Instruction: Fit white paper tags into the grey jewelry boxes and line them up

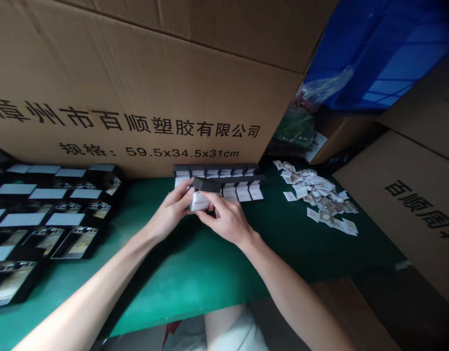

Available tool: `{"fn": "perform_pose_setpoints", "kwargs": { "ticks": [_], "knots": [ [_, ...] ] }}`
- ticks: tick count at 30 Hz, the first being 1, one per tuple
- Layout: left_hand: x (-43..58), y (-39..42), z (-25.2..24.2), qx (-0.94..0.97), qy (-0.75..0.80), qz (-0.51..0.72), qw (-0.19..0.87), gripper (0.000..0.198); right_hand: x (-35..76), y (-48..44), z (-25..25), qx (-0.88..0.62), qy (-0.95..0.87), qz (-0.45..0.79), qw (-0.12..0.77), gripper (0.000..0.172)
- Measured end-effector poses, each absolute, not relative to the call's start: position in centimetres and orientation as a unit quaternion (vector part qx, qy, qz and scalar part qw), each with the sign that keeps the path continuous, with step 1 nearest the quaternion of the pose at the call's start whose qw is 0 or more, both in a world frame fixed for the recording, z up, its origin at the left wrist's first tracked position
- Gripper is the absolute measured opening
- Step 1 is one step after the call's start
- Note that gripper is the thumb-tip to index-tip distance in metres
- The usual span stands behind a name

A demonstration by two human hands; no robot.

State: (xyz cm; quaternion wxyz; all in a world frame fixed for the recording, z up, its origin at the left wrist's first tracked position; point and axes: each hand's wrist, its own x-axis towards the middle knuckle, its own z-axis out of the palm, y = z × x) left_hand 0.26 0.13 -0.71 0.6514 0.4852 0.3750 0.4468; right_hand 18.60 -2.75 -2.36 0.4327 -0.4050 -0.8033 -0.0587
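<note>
A small black jewelry box (207, 184) with a white inside is held up between both hands, its lid raised. My left hand (170, 210) grips its left side, the thumb on the white part. From the right, my right hand (227, 214) pinches the same box, thumb below and fingers along its front. Just behind the hands, several more black boxes with white insides (242, 191) stand lidded-open in two rows, partly hidden by the held box and my fingers.
A loose heap of small white pieces (321, 192) lies on the green table (166, 278) at right. Several larger black boxes (76, 241) stand in rows at left. A big cardboard carton (144, 87) rises behind; another carton (410, 204) borders the right side.
</note>
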Motion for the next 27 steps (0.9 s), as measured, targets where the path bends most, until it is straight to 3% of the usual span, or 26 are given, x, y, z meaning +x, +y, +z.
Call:
{"fn": "perform_pose_setpoints", "kwargs": {
  "ticks": [10,27],
  "knots": [
    [0.27,-0.17,-0.22,0.547,0.373,0.428,0.616,0.055,18.71,-2.58,-3.03,-0.418,-0.823,-0.061,0.379,0.028],
    [0.38,-0.44,-0.08,0.61,0.411,0.427,0.526,0.058,18.06,-2.55,-3.15,-0.411,-0.8,-0.131,0.418,0.024]
  ]
}}
